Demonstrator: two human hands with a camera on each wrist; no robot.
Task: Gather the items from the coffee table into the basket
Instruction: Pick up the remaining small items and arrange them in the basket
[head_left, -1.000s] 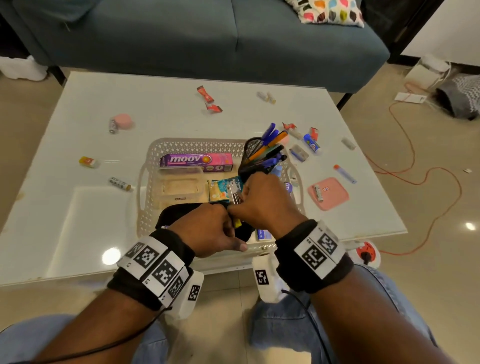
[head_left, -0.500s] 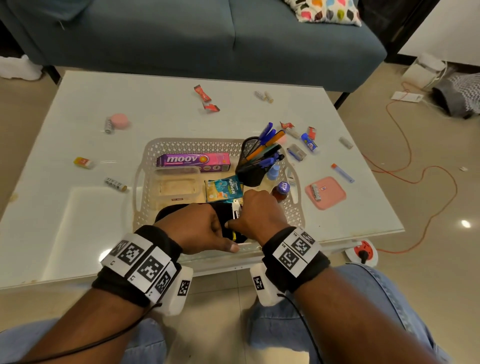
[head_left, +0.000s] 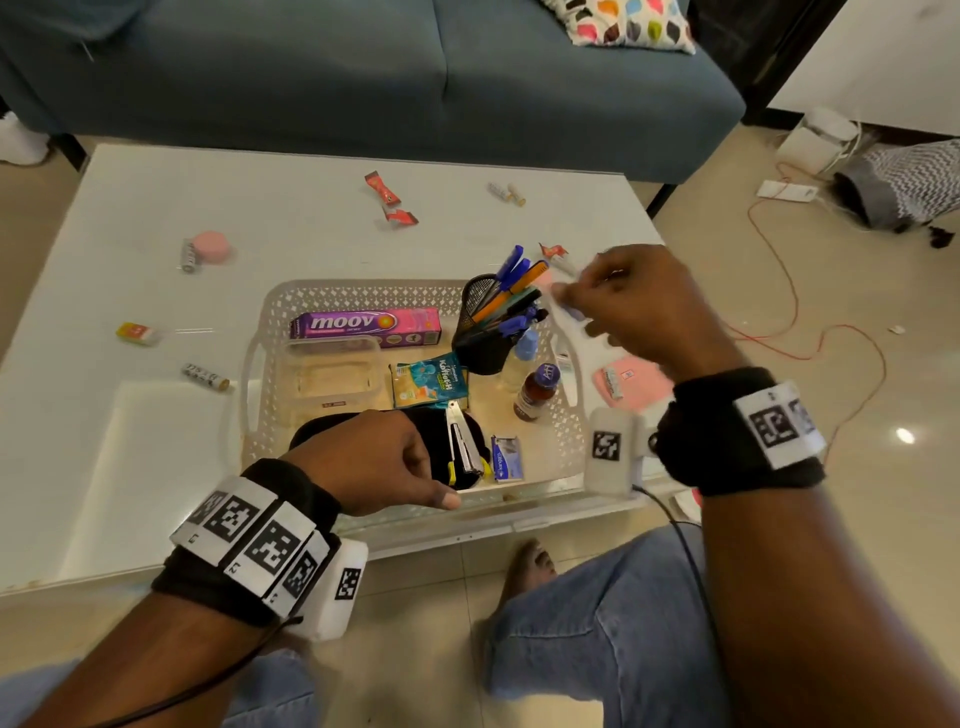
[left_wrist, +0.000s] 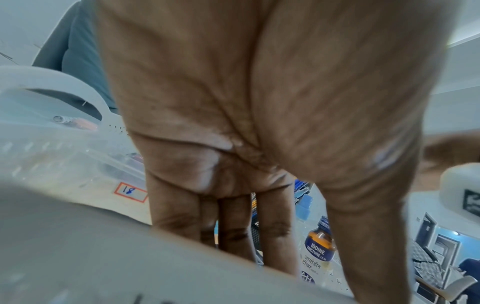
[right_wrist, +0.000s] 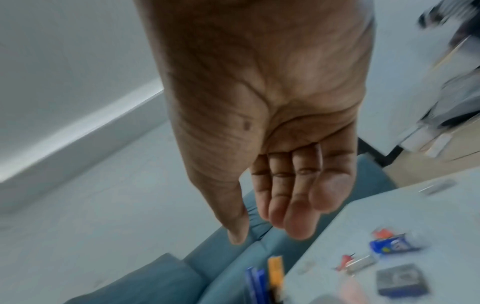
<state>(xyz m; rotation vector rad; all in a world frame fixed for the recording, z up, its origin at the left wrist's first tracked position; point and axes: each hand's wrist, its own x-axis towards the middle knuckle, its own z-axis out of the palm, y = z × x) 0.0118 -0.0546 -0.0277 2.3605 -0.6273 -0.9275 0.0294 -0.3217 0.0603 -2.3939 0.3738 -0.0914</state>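
On the coffee table (head_left: 130, 467), far left, I see a small yellow box (head_left: 136, 333), a battery (head_left: 205, 376) & a pink round thing (head_left: 211, 246), all outside the basket (head_left: 260, 358).

My left hand (head_left: 375, 460) is at the near edge of the basket, over a black pouch (head_left: 434, 441). Fingers straight, pointing down, holding nothing.

In the basket, left to right: a clear plastic box (head_left: 332, 374), a purple moov box (head_left: 366, 326) at the back, a teal & yellow packet (head_left: 428, 383), a stapler (head_left: 464, 441) lying on the pouch, a small blue packet (head_left: 506, 457), a black mesh cup (head_left: 485, 332) w/ pens (head_left: 511, 270) tipped to the right, & a brown iodine bottle (head_left: 535, 392) standing up.

My right hand (head_left: 631, 306) is up over the basket's right side, blurry. Fingers loose & open, nothing in them.

Right of the basket a pink pad (head_left: 641, 387) lies flat on the table.
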